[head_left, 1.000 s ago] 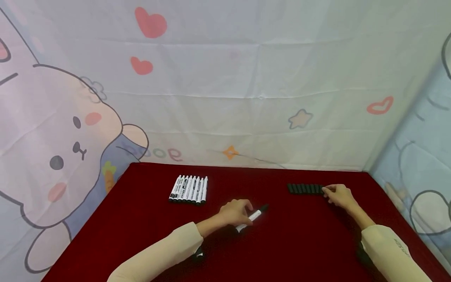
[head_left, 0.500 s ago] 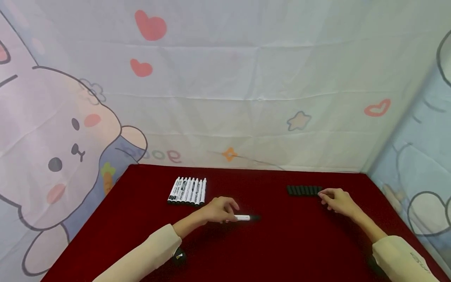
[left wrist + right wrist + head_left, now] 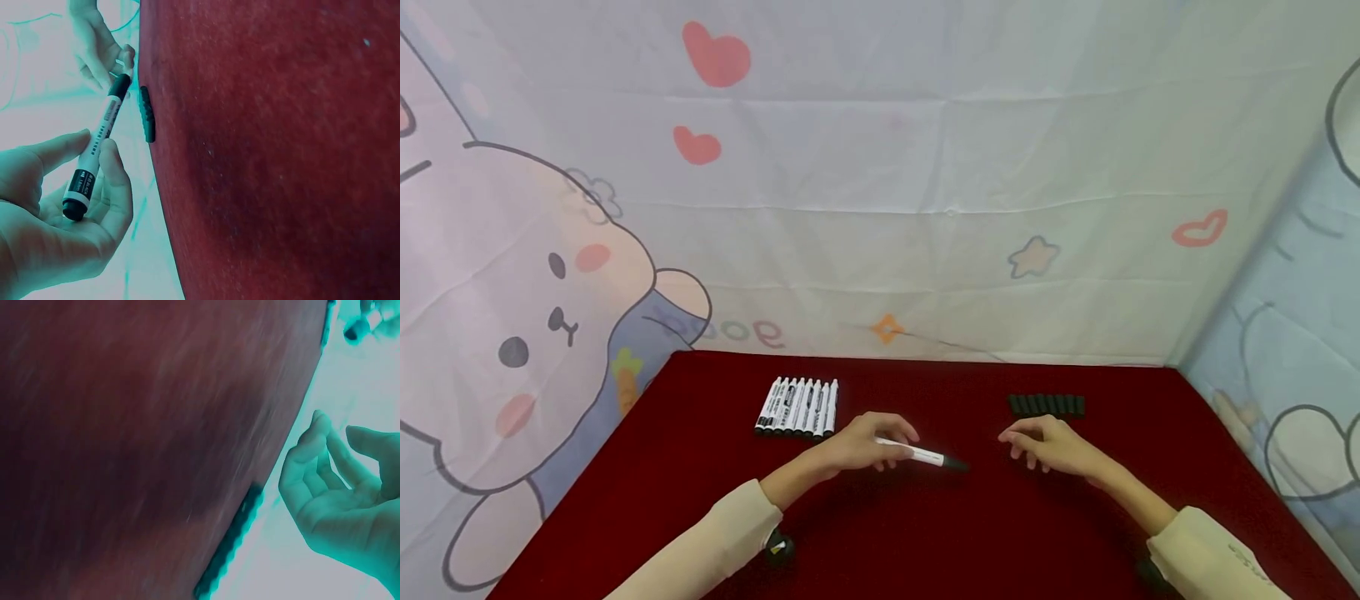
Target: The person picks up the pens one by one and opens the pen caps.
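Note:
Between thumb and fingers, my left hand (image 3: pixel 867 442) pinches a white marker (image 3: pixel 927 456) above the table. Its black cap (image 3: pixel 120 84) points to the right, toward my other hand. Nothing is in my right hand (image 3: pixel 1054 446), whose fingers are loosely bent in the air. In the right wrist view a gap shows between its thumb and fingertips. Just beyond that hand lies a row of black marker caps (image 3: pixel 1046 406), side by side. Several white markers without caps (image 3: pixel 797 407) lie in a neat row at the back left.
A dark red cloth (image 3: pixel 910 533) covers the table. Behind it hangs a pale printed curtain (image 3: pixel 850 167), with another curtain side (image 3: pixel 1285 333) at the right. A small black object (image 3: pixel 779 547) shows under my left sleeve.
My right hand has left the end of the cap row and moved left, closer to the marker. My left hand has shifted left and turned the marker so its cap end points right.

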Motion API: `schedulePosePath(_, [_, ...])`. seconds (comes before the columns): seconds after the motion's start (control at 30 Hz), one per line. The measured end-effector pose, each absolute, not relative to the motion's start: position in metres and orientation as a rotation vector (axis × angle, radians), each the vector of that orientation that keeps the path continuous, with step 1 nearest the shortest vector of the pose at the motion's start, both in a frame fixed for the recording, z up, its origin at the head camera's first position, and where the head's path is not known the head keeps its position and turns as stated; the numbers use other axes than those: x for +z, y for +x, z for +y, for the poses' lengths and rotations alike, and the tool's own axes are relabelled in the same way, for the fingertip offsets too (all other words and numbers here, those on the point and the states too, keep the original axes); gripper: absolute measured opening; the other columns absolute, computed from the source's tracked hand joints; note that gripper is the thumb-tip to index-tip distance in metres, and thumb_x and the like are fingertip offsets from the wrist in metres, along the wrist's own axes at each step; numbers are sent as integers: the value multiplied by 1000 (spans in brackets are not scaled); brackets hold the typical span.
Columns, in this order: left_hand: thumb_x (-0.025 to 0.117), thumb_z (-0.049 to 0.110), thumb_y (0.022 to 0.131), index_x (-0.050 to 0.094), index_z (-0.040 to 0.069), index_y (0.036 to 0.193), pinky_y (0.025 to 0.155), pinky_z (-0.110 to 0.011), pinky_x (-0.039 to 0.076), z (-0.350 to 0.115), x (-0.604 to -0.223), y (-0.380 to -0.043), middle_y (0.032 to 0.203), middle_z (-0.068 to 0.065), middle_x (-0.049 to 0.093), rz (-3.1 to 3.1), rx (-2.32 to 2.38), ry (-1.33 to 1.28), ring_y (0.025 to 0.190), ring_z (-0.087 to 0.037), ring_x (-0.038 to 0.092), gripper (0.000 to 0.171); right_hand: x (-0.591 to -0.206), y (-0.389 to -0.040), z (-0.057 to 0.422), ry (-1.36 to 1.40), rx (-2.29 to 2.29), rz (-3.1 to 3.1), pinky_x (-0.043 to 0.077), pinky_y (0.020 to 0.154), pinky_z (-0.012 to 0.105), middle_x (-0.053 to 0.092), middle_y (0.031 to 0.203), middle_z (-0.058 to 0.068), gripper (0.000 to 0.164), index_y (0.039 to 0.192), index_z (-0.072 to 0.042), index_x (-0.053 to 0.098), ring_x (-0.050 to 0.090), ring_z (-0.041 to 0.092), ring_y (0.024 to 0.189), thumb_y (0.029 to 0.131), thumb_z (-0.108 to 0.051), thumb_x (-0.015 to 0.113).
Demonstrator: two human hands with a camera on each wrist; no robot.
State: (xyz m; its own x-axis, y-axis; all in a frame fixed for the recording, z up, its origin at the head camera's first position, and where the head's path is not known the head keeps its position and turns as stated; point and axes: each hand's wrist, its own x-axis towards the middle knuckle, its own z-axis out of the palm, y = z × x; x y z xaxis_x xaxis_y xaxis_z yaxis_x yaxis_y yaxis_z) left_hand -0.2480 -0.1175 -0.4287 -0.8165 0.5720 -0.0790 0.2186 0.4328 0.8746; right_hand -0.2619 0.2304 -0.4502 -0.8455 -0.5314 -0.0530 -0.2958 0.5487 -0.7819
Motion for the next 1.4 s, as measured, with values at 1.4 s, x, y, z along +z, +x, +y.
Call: schedulePosePath(1.4, [72, 16, 96, 76, 8, 109, 71, -15, 49, -107, -443, -240, 99, -6, 77, 2441, 1102, 1092, 75, 4, 56, 16, -445, -221, 172, -772, -1281, 2063, 49, 61, 20, 54, 80, 0, 36, 124, 3, 63, 53, 8, 69, 110, -27, 47])
